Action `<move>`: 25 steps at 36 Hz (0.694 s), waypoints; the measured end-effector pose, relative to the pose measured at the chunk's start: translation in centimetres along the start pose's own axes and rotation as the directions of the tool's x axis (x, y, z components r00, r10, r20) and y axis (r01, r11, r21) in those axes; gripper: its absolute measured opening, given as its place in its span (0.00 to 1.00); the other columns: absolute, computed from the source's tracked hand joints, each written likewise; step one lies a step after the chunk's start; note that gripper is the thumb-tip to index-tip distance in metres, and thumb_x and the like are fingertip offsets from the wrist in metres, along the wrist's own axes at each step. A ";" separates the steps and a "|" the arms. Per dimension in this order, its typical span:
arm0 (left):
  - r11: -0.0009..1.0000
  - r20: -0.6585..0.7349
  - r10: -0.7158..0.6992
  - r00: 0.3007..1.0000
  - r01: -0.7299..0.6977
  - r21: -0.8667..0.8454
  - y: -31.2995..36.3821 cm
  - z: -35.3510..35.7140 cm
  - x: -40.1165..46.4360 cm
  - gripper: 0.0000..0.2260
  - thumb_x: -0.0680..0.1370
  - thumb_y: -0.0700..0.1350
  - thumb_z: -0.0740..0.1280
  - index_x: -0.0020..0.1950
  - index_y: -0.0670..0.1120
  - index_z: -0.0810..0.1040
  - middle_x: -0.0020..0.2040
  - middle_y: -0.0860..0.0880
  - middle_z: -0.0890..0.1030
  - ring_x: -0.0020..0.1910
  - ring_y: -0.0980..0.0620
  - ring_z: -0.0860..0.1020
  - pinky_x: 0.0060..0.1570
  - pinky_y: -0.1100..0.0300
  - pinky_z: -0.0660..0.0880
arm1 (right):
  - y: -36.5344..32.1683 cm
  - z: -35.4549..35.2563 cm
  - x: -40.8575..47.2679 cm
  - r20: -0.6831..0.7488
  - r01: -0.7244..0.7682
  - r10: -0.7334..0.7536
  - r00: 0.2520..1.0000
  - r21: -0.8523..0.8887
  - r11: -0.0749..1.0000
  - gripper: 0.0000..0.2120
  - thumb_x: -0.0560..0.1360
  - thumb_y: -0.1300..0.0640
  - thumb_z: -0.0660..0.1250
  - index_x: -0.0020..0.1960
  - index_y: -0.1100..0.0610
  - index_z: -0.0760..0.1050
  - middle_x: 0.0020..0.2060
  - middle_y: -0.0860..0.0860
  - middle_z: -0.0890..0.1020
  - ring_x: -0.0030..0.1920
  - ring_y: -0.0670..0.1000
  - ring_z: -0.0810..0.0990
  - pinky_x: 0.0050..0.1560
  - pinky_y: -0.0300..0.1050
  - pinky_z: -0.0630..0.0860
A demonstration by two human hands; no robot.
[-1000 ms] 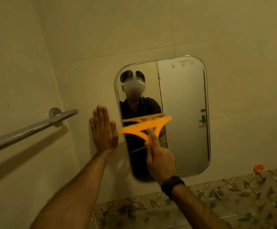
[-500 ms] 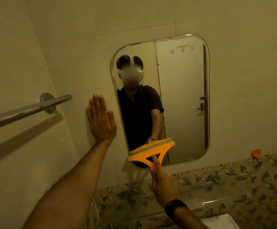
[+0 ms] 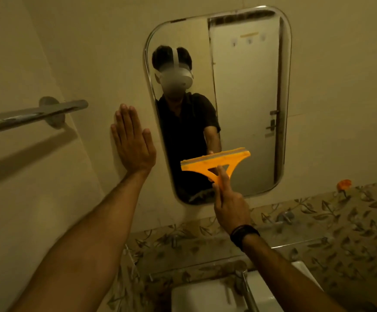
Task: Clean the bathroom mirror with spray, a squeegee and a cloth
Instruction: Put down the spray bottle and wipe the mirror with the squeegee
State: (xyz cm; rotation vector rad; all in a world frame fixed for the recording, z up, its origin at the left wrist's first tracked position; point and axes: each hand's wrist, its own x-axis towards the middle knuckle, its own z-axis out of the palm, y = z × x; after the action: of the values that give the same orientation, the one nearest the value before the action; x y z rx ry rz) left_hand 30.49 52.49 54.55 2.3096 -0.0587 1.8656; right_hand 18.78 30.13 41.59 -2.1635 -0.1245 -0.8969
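Note:
A rounded rectangular mirror hangs on the beige tiled wall. My right hand grips the handle of an orange squeegee, whose blade lies across the lower middle of the glass, tilted up to the right. My left hand is pressed flat on the wall just left of the mirror, fingers together and pointing up. No spray bottle or cloth is in view.
A chrome towel bar juts from the left wall. Below the mirror runs a glass shelf against leaf-patterned tiles, with a white basin and chrome tap underneath. A small orange object sits at the right.
The squeegee went down the glass from mid-height to the bottom edge, then rose a little. The view tilted downward, bringing the basin into sight. My left hand stayed on the wall.

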 end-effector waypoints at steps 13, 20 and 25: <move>1.000 0.004 -0.014 1.000 0.014 0.025 0.3 -0.3 0.1 0.28 0.86 0.51 0.47 0.84 0.41 0.54 0.84 0.40 0.58 0.84 0.42 0.55 0.83 0.44 0.51 | 4.4 3.5 -6.7 0.056 -0.079 0.085 0.995 -0.102 0.992 0.26 0.82 0.40 0.46 0.79 0.40 0.49 0.37 0.53 0.82 0.32 0.55 0.79 0.31 0.53 0.76; 0.999 0.026 -0.006 1.000 0.005 0.034 0.4 -0.7 0.1 0.28 0.86 0.51 0.46 0.84 0.40 0.54 0.84 0.40 0.57 0.84 0.41 0.55 0.83 0.45 0.48 | 6.2 3.4 -8.9 0.196 -0.226 0.251 0.948 -0.141 0.964 0.24 0.83 0.42 0.49 0.78 0.39 0.50 0.38 0.56 0.82 0.39 0.60 0.82 0.38 0.53 0.77; 0.999 0.019 -0.002 1.000 0.002 0.034 0.3 -0.5 0.1 0.28 0.86 0.52 0.47 0.84 0.40 0.54 0.84 0.40 0.57 0.84 0.41 0.55 0.83 0.45 0.49 | 6.9 2.2 -9.4 0.179 -0.122 0.146 0.973 -0.137 0.983 0.27 0.79 0.34 0.40 0.77 0.35 0.45 0.31 0.54 0.79 0.31 0.57 0.78 0.31 0.54 0.75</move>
State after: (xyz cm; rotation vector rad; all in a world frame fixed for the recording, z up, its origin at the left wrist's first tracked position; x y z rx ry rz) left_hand 29.96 52.30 54.76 2.3488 -0.0271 1.8584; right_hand 15.44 28.70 30.26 -2.3408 -0.0150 -0.6367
